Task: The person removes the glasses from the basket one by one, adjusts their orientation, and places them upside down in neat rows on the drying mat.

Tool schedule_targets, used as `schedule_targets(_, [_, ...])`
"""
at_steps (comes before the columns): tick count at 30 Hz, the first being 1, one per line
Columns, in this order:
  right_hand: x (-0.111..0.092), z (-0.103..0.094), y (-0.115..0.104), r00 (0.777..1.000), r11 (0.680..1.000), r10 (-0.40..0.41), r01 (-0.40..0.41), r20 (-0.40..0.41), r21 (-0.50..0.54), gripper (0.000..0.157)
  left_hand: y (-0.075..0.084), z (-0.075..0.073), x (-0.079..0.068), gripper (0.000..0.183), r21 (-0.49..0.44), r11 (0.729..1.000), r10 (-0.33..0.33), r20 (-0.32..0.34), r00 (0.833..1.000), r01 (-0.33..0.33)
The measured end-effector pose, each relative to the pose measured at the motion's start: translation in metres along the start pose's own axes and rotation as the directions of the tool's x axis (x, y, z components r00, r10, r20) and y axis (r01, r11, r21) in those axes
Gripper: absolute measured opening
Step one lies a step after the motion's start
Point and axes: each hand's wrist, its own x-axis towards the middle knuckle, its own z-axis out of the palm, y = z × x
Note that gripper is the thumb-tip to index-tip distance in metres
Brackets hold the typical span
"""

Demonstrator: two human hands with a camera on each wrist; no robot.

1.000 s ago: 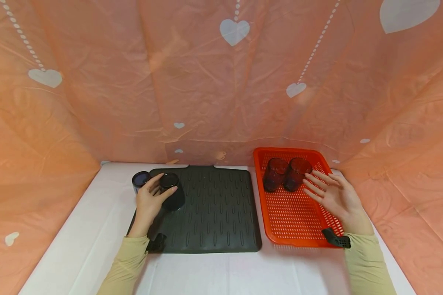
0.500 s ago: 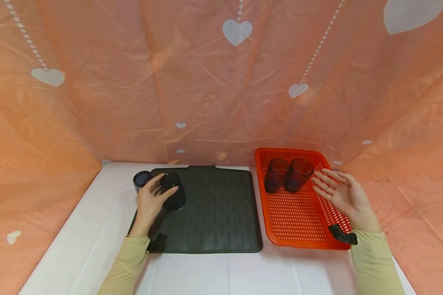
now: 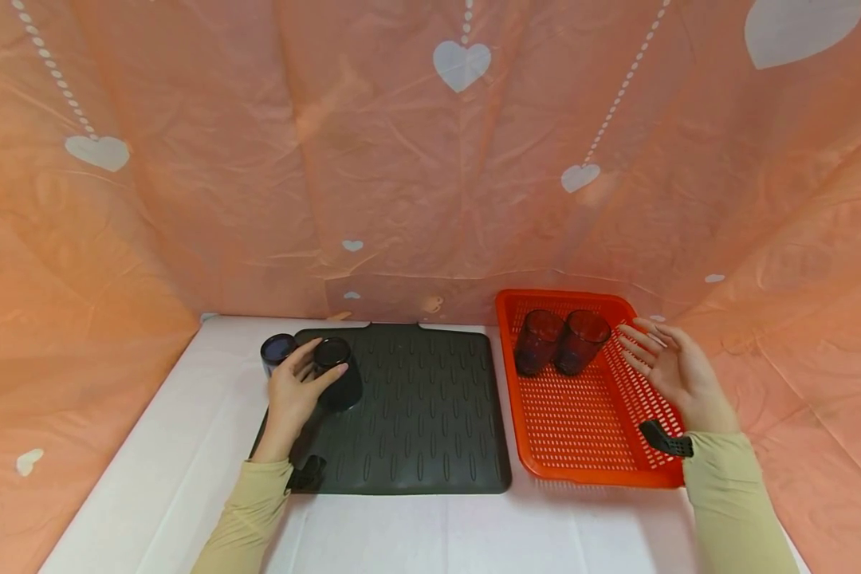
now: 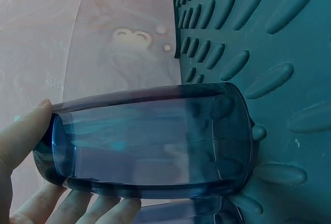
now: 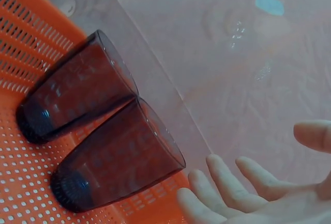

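The basket (image 3: 514, 422) holds two glasses (image 3: 580, 344), the right hand (image 3: 678, 375) loosely spread at its right rim. Left of it, the left hand (image 3: 292, 392) grips a dark glass (image 3: 347, 391), partly hiding a second glass (image 3: 277, 348).

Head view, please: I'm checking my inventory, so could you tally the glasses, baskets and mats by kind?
Glasses: 4
Red basket: 1
Dark mat: 1
Total: 6
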Motion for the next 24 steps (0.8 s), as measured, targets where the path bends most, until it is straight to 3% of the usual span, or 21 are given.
schedule_targets(14, [0.016, -0.001, 0.002, 0.986, 0.971, -0.038, -0.002, -0.163, -0.238, 0.027, 0.000, 0.001, -0.002, 0.066, 0.014, 1.000, 0.013, -0.001, 1.000, -0.013])
schedule_targets(24, [0.029, -0.005, 0.007, 0.977, 0.938, -0.066, -0.009, -0.204, -0.346, 0.019, -0.001, 0.000, -0.001, 0.067, 0.014, 1.000, 0.020, -0.002, 1.000, -0.020])
